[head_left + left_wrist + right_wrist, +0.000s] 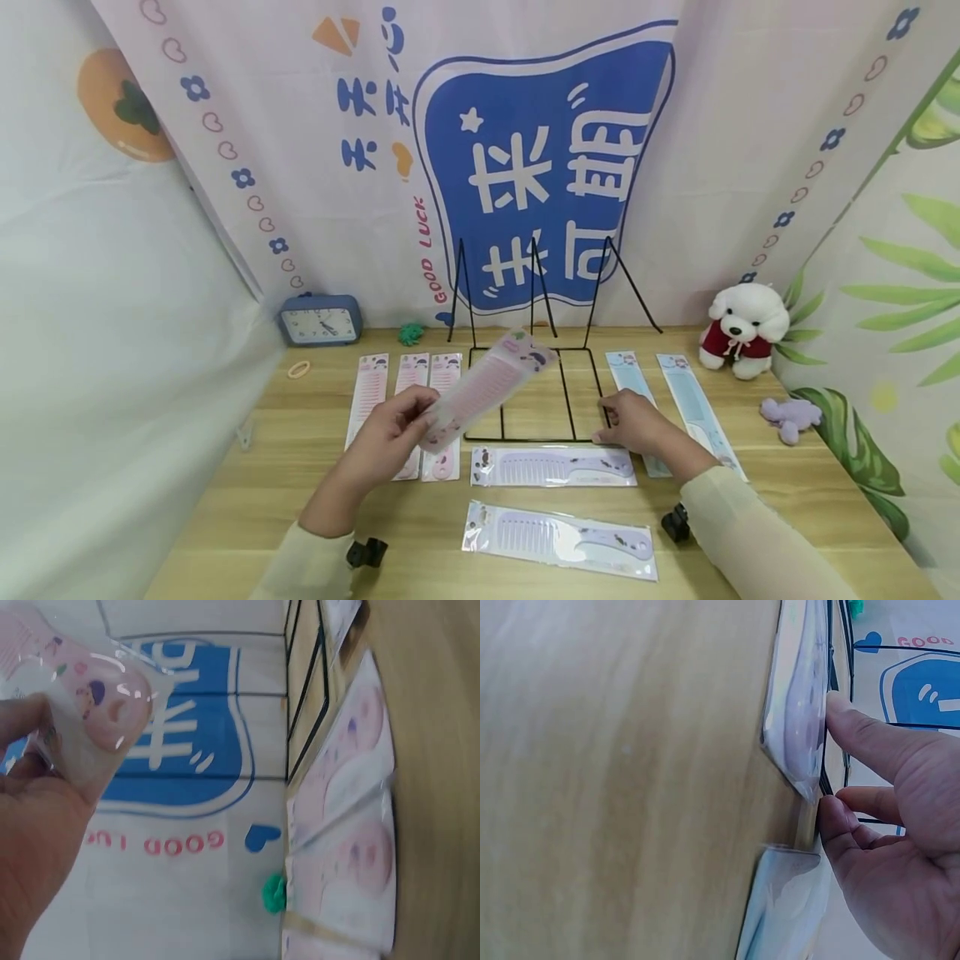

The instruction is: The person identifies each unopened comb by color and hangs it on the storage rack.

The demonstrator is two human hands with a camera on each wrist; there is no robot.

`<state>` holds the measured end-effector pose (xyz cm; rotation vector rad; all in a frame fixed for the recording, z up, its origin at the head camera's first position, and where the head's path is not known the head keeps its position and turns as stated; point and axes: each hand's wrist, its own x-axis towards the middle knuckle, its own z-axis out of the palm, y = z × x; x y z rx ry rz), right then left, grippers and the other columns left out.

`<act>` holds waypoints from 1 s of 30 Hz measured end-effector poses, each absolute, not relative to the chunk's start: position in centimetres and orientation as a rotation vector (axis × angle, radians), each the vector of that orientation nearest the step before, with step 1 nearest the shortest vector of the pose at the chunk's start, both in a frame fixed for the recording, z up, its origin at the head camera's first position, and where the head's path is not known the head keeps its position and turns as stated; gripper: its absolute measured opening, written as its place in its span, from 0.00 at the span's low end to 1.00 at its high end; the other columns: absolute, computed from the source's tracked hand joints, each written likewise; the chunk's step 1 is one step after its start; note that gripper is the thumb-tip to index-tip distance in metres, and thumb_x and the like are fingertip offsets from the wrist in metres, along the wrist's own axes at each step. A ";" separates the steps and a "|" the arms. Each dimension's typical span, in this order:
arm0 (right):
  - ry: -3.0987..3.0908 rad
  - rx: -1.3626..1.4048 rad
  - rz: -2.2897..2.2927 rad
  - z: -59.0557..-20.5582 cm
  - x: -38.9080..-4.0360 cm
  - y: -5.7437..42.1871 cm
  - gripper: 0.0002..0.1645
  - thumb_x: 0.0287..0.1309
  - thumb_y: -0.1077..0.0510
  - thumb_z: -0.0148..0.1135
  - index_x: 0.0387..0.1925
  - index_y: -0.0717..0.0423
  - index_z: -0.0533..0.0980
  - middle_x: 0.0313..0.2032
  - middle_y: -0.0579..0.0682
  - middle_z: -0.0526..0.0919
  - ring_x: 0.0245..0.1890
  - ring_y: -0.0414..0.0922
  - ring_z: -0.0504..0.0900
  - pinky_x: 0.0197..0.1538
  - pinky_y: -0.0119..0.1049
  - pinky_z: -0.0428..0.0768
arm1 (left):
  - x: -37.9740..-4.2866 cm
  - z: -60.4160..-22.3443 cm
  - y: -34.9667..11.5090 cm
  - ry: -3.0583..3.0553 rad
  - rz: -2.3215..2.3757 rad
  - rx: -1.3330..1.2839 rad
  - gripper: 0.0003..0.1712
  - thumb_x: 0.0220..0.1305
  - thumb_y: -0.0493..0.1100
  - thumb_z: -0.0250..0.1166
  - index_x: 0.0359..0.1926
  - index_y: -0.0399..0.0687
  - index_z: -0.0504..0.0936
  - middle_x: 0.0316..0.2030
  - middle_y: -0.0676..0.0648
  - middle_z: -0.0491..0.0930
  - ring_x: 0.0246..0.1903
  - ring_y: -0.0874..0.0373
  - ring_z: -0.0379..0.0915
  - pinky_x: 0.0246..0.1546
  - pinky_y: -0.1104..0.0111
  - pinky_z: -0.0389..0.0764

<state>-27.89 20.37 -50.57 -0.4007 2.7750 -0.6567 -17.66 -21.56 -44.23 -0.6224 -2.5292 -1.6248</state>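
My left hand [390,433] pinches a pink comb in a clear packet [487,387] by its handle end, tilted and lifted over the left side of a black wire rack [566,400]. In the left wrist view, the pink packet [112,697] shows its rounded handle end beside my thumb. My right hand [637,423] holds the rack's right front corner, thumb and fingers at the wire. Three packaged pink combs [371,387] lie left of the rack. Two purple packaged combs [555,467] lie in front, and two blue ones [690,396] to the right.
A blue clock [321,321], a beige ring [298,369] and a green toy [410,334] are at the back left. A white plush dog [745,329] and a purple toy [791,417] sit at the right. A printed curtain [360,250] hangs behind the table.
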 end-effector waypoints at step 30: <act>2.778 -0.409 -0.639 -50.8 -28.2 20.5 0.47 0.63 0.50 0.82 0.74 0.70 0.73 0.59 0.64 0.82 0.50 0.51 0.79 0.58 0.55 0.82 | -19.2 -44.4 -18.5 -2.652 -1.475 -0.383 0.15 0.80 0.32 0.60 0.57 0.54 0.83 0.52 0.46 0.86 0.51 0.50 0.83 0.52 0.56 0.90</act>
